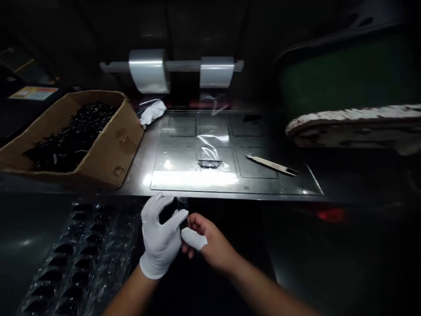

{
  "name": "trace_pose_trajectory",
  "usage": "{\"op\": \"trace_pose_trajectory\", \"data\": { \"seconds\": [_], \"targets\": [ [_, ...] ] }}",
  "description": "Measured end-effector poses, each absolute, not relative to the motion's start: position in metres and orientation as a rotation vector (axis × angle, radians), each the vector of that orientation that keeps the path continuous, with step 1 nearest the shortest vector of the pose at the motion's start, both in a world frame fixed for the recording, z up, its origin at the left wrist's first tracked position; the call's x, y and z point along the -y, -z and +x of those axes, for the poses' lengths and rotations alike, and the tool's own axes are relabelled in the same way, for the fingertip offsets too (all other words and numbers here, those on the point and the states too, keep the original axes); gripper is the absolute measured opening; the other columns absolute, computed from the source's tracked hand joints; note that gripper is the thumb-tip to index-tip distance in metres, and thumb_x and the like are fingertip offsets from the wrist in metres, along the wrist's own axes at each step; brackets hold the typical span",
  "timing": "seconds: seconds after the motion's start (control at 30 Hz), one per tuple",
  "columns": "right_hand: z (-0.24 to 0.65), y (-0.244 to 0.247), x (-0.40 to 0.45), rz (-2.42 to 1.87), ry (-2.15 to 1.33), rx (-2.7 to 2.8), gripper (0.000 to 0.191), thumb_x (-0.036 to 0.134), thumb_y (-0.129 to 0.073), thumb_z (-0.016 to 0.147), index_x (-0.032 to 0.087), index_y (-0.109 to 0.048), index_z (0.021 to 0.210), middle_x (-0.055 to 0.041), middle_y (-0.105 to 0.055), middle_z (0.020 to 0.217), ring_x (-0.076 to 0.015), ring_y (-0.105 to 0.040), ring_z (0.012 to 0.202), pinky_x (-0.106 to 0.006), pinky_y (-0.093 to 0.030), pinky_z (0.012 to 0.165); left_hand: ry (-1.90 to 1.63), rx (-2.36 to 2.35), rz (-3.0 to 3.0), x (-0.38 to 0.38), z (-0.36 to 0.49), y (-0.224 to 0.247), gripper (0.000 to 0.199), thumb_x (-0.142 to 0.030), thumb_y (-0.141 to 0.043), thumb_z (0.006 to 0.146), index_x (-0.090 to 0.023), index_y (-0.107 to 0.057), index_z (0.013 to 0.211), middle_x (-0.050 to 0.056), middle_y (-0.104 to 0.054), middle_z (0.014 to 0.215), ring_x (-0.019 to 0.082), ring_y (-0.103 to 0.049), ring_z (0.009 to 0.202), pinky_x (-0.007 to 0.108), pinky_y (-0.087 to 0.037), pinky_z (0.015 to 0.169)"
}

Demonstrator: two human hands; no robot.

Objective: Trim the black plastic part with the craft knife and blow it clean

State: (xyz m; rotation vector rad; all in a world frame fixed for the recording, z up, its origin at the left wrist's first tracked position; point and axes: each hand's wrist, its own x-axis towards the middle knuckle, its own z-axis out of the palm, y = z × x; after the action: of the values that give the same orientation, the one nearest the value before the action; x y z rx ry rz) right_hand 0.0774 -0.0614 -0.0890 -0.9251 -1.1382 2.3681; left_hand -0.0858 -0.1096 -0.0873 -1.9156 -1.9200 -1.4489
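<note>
My left hand (160,237) wears a white fabric glove, and my right hand (208,241) is bare with a white finger cot on the thumb. A small transparent plastic film (182,208) stands up between them, pinched by the fingertips of both hands; its edges are hard to see against the dark. Farther ahead on the grey work mat (253,184), a transparent plastic bag (210,149) lies over a small dark part (209,163). Both hands are in front of the table edge, apart from these.
An open cardboard box (108,140) full of black parts stands at the left. A wooden-handled tool (271,165) and a crumpled white cloth (152,112) lie on the table. Two film rolls (149,71) hang behind. A transparent blister tray (82,259) sits lower left; a white-edged machine part (353,120) is right.
</note>
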Motion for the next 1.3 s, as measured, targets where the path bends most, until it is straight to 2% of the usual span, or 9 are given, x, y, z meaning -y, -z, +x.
{"op": "trace_pose_trajectory", "data": {
  "seconds": [0.13,0.23,0.33,0.47,0.6,0.73,1.07,1.2,1.3],
  "targets": [
    [0.081,0.110,0.063,-1.189,-2.261,1.381,0.053,0.062,-0.085,0.079,0.022,-0.056,0.097,0.0026,-0.062,0.081,-0.0141,-0.063,0.069,-0.025,-0.050,0.061,1.923,2.701,-1.566,0.148,-0.079,0.098,0.041,-0.015,-0.061,0.099,-0.026,-0.066,0.138,0.008,-0.073,0.120,0.022,-0.071,0.112,0.041,-0.060,0.101],
    [0.084,0.123,0.058,-1.134,-2.181,1.916,0.038,0.056,-0.079,0.087,0.022,-0.063,0.093,-0.0016,-0.069,0.088,-0.0185,-0.067,0.082,-0.028,-0.054,0.075,2.252,3.207,-1.168,0.166,-0.078,0.098,0.020,-0.022,-0.068,0.093,-0.018,-0.076,0.110,0.005,-0.076,0.094,0.020,-0.073,0.089,0.032,-0.061,0.080],
    [0.077,0.141,0.058,-1.021,-2.131,2.322,0.037,0.059,-0.071,0.091,0.025,-0.069,0.107,-0.0061,-0.076,0.105,-0.0248,-0.074,0.097,-0.032,-0.058,0.088,2.308,3.321,-0.762,0.193,-0.097,0.105,0.008,-0.025,-0.073,0.085,-0.017,-0.075,0.086,0.004,-0.076,0.082,0.020,-0.073,0.079,0.030,-0.058,0.071],
    [0.073,0.172,0.059,-1.021,-2.004,2.592,0.051,0.062,-0.073,0.084,0.032,-0.071,0.125,-0.0057,-0.077,0.128,-0.0296,-0.074,0.116,-0.038,-0.057,0.105,1.963,3.345,-0.069,0.288,-0.151,0.115,0.017,-0.033,-0.072,0.089,-0.016,-0.073,0.088,0.004,-0.076,0.080,0.019,-0.072,0.076,0.032,-0.057,0.074],
    [0.075,0.199,0.042,-0.962,-1.942,2.716,0.051,0.059,-0.074,0.079,0.035,-0.074,0.123,-0.0041,-0.077,0.131,-0.0313,-0.074,0.119,-0.042,-0.056,0.109,1.316,3.191,0.449,0.408,-0.200,0.118,0.031,-0.044,-0.067,0.099,-0.015,-0.066,0.089,0.001,-0.069,0.084,0.018,-0.067,0.079,0.034,-0.056,0.076],
    [0.079,0.208,0.026,-0.954,-1.854,2.775,0.052,0.059,-0.072,0.079,0.035,-0.074,0.124,-0.0042,-0.076,0.134,-0.0318,-0.073,0.122,-0.043,-0.055,0.111,0.990,3.268,0.575,0.463,-0.220,0.138,0.035,-0.047,-0.065,0.102,-0.014,-0.067,0.092,0.000,-0.066,0.083,0.017,-0.065,0.076,0.034,-0.058,0.075],
    [0.129,0.236,0.003,-1.204,-1.827,2.627,0.058,0.060,-0.070,0.076,0.033,-0.073,0.128,-0.0053,-0.074,0.139,-0.0363,-0.068,0.130,-0.047,-0.055,0.111,0.283,3.455,0.465,0.453,-0.234,0.149,0.031,-0.046,-0.071,0.099,-0.016,-0.069,0.093,0.005,-0.071,0.096,0.022,-0.069,0.095,0.044,-0.057,0.094],
    [0.159,0.273,-0.006,-1.533,-1.719,2.433,0.058,0.065,-0.064,0.069,0.026,-0.081,0.108,-0.0158,-0.081,0.118,-0.0455,-0.073,0.118,-0.056,-0.058,0.102,0.405,3.352,0.017,0.387,-0.212,0.134,0.029,-0.043,-0.063,0.102,-0.018,-0.069,0.088,0.004,-0.072,0.083,0.022,-0.070,0.084,0.043,-0.058,0.089],
    [0.174,0.285,-0.006,-1.694,-1.613,2.221,0.050,0.070,-0.059,0.075,0.029,-0.081,0.094,-0.0115,-0.082,0.091,-0.0402,-0.078,0.096,-0.053,-0.062,0.087,0.745,3.199,-0.611,0.295,-0.185,0.125,0.033,-0.048,-0.056,0.103,-0.021,-0.073,0.094,0.005,-0.079,0.091,0.026,-0.076,0.088,0.039,-0.061,0.080]
  ]
}}
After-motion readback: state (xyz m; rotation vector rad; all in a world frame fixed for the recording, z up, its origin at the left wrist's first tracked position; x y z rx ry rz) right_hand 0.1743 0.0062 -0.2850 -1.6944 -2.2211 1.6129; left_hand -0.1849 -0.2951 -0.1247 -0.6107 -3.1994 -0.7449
